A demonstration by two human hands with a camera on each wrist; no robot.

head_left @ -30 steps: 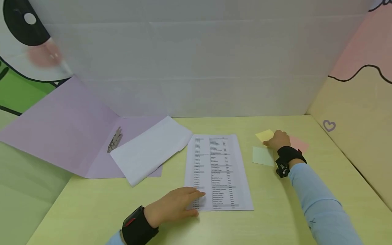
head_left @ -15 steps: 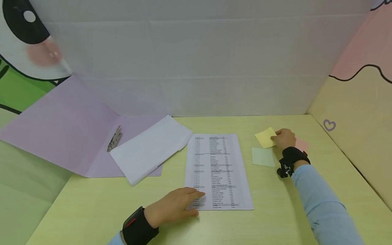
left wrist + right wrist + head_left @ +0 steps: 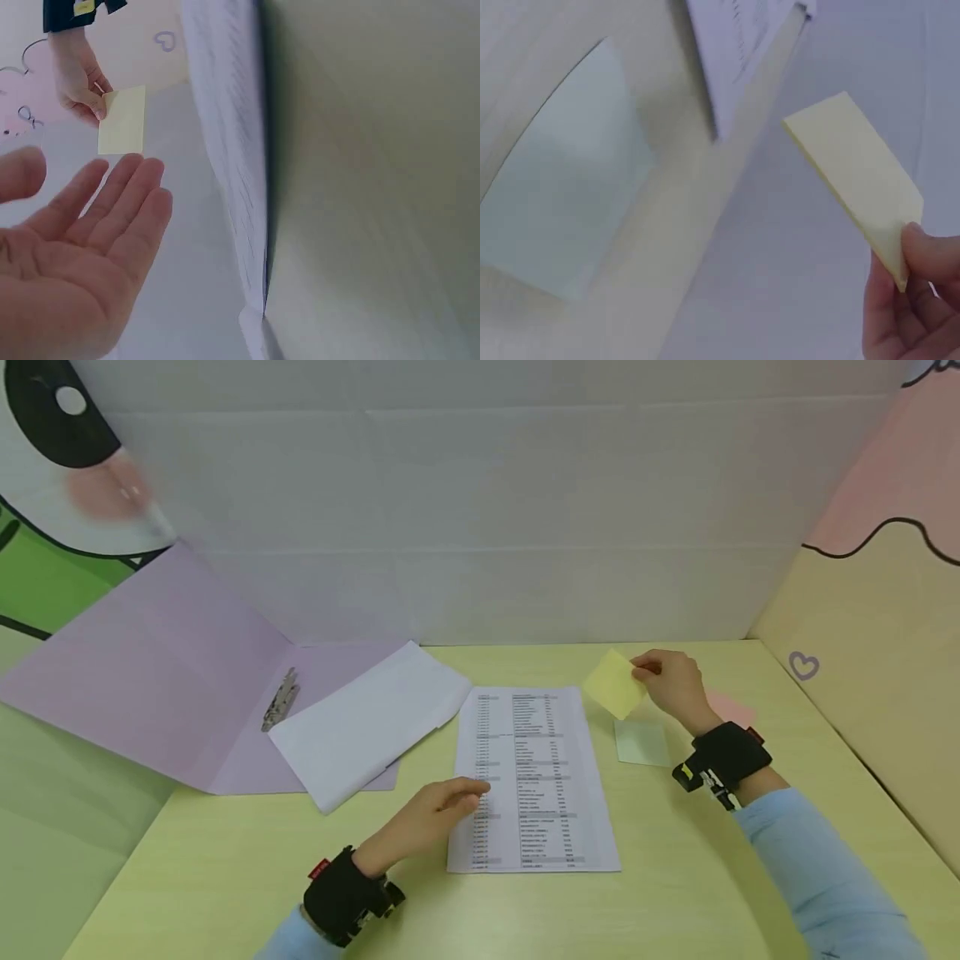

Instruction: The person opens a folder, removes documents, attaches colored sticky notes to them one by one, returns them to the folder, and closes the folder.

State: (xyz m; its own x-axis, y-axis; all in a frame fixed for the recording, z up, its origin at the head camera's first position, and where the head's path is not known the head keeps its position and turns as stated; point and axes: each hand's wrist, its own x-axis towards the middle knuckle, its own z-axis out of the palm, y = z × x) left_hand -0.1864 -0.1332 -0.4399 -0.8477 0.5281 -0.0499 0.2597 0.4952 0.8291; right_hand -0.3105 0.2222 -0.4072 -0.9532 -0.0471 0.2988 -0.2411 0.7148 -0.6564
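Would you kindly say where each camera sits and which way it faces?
Head: head-worn, looking forward and down at the printed sheet; left hand and right hand show.
Left wrist: on that wrist, looking across the printed sheet; both hands show.
Right wrist: on that wrist, facing the green note; right hand shows.
Wrist views share the yellow pad.

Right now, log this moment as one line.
right grip: pinching yellow pad, off table | left grip: empty, raised near printout | green note: on table | folder: open

On table, left to right: folder, document, 2 notepads
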